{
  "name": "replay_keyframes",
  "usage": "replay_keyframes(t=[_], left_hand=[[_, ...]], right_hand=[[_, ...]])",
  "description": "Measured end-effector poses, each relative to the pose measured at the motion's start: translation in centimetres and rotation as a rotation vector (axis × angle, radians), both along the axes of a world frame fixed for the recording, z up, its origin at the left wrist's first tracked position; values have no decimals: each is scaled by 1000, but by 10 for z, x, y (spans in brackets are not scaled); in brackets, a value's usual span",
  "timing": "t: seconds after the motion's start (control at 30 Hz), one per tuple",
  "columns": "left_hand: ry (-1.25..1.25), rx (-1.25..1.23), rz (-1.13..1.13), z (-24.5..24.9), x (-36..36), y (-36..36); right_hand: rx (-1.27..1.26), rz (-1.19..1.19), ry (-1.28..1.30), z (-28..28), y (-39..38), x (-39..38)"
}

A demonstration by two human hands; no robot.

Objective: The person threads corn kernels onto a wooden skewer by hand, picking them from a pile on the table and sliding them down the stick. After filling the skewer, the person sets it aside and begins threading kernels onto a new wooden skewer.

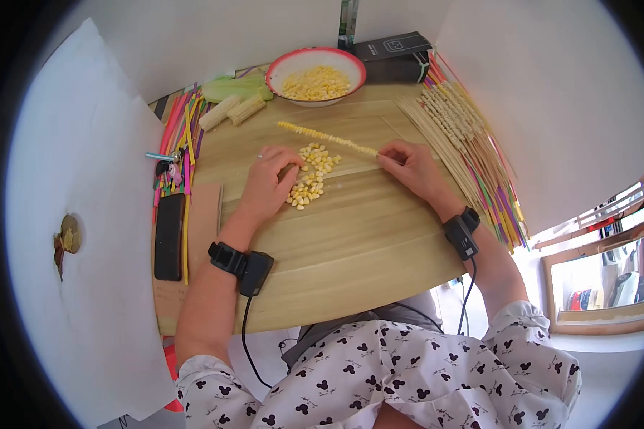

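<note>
My right hand (406, 166) pinches the near end of a thin wooden skewer (328, 136) threaded with corn kernels; the skewer runs left and away across the wooden table (350, 243). My left hand (268, 180) rests on the table with its fingertips in a loose pile of yellow corn kernels (311, 177), picking at them. Whether a kernel sits between its fingers is hidden. Both wrists wear black bands with cables.
A red-rimmed white bowl of kernels (316, 76) stands at the back, with corn cobs and husk (233, 100) to its left. Filled and bare skewers (458, 136) lie at the right. Coloured sticks (179, 136) and a black phone (169, 236) lie at the left.
</note>
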State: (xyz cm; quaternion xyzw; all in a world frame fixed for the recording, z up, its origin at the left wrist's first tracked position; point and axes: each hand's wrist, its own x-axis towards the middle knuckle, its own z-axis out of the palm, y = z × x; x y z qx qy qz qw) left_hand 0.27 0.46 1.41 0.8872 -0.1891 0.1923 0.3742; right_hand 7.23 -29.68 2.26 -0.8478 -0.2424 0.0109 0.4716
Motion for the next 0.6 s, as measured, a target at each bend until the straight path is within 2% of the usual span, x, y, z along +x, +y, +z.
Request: replay_keyframes(t=[0.23, 0.6], left_hand=[[1, -11, 17, 0, -3, -3], [-56, 14, -32, -4, 8, -6]], right_hand=[[68, 10, -16, -5, 2, -1], [-55, -20, -174, 1, -3, -6]])
